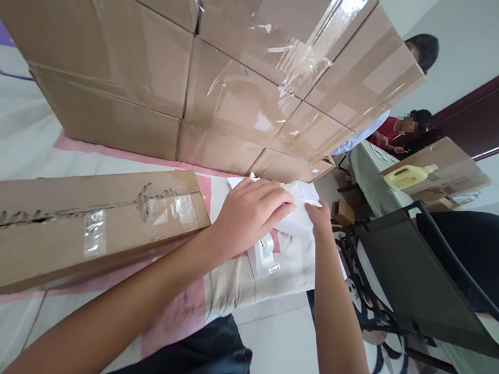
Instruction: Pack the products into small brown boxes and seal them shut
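A tall stack of taped brown cardboard boxes (pixel 193 61) is walling off the far side. A long flat cardboard carton (pixel 81 228) is blocking the left. A dark mesh chair (pixel 422 279) is crowding the right edge.
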Demonstrator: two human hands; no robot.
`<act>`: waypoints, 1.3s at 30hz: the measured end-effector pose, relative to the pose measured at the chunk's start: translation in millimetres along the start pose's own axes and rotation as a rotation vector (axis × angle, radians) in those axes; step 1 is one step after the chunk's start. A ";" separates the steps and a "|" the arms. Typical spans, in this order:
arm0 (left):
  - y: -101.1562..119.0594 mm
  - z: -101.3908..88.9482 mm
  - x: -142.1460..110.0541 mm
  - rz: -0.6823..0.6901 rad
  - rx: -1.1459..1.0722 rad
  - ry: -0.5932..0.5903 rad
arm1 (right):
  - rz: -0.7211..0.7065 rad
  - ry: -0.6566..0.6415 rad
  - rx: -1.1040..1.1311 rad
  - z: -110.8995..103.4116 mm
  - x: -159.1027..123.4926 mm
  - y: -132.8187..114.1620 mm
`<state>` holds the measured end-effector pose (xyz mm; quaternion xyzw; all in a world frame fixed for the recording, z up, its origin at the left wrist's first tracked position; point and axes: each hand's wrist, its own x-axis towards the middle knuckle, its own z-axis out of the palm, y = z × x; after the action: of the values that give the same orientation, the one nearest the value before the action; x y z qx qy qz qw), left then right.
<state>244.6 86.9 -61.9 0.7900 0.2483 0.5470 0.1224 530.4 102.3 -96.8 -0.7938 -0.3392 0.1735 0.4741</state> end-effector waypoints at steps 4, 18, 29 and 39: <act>-3.4 0.7 -2.9 0.040 0.078 -0.016 | -0.102 0.003 0.006 -12.2 -30.4 -22.8; 51.1 -75.0 -26.2 0.225 0.667 -0.259 | -0.167 -0.859 0.364 -39.4 -152.8 -45.8; -18.1 -236.0 -113.4 -0.137 0.670 -0.831 | -0.498 -1.111 0.423 76.9 -184.5 -37.4; -13.2 -265.8 -126.2 -0.203 0.539 -0.738 | -0.801 -1.226 0.458 93.4 -183.4 -36.9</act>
<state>-39.8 10.9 -70.6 0.9070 0.3976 0.1308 0.0458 330.7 44.5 -118.9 -0.2542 -0.7587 0.4637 0.3803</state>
